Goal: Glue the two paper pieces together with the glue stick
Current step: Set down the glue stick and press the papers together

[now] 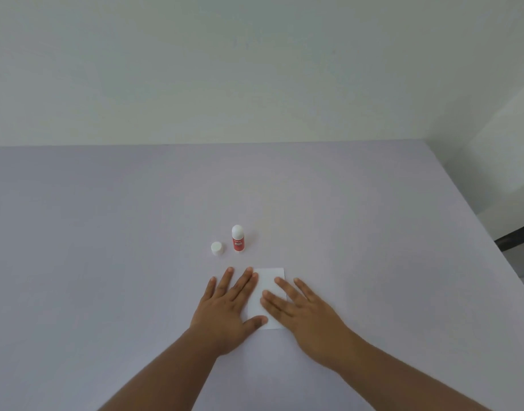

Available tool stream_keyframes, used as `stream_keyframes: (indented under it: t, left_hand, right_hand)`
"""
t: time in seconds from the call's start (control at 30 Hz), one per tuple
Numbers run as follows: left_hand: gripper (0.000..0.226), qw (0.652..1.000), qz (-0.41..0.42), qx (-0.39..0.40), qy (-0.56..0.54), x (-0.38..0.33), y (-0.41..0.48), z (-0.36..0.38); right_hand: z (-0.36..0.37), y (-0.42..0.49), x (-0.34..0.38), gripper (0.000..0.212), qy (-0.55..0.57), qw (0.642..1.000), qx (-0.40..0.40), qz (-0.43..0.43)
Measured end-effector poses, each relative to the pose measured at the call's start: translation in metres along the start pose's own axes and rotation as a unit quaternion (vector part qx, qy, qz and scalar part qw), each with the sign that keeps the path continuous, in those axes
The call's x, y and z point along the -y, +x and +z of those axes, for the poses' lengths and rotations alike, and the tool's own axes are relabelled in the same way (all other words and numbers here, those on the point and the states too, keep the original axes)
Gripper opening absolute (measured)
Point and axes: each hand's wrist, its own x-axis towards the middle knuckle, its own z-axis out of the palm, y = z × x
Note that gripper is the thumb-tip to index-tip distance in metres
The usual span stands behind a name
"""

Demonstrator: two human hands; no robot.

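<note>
- Grip-wise nothing's being held: left hand [225, 304] and right hand [308, 310] are lying flat, fingers spread, pressing the paper [269, 280] onto the worktop [106, 232].
- Glue stick [238, 238] is standing uncapped just behind, cap [217, 248] beside it, so gluing's looking done; capping is remaining.

glue stick [238, 239] behind paper [271, 281], cap [217, 249] left of stick

paper [271, 287] partly hidden under hands, label unreadable

White paper [271, 287] is pressed flat on the table [106, 232] by both hands: left [228, 307], right [308, 315]. Beyond it, an uncapped glue stick [238, 239] is stood upright, cap [217, 248] beside it.
</note>
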Motion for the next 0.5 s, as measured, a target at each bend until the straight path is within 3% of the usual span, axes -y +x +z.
stream_keyframes:
  t: [0.1,0.17,0.3,0.5]
  left_hand:
    - [0.079,1.000,0.001,0.001,-0.001,0.000,0.000,0.001]
    - [0.078,1.000,-0.001,0.002,0.000,0.000,0.001,0.001]
    - [0.078,1.000,-0.002,-0.002,0.002,0.000,0.001,0.001]
    - [0.078,1.000,0.000,0.001,-0.003,0.000,0.001,0.000]
  right_hand:
    - [-0.002,-0.007,-0.006,0.060,-0.011,0.999,0.011,-0.041]
    - [-0.012,0.008,-0.018,0.066,-0.042,0.999,0.015,0.009]
    - [-0.017,0.028,-0.030,0.067,-0.002,0.997,-0.018,0.069]
    - [0.003,-0.015,-0.001,0.062,-0.007,0.999,0.009,-0.032]
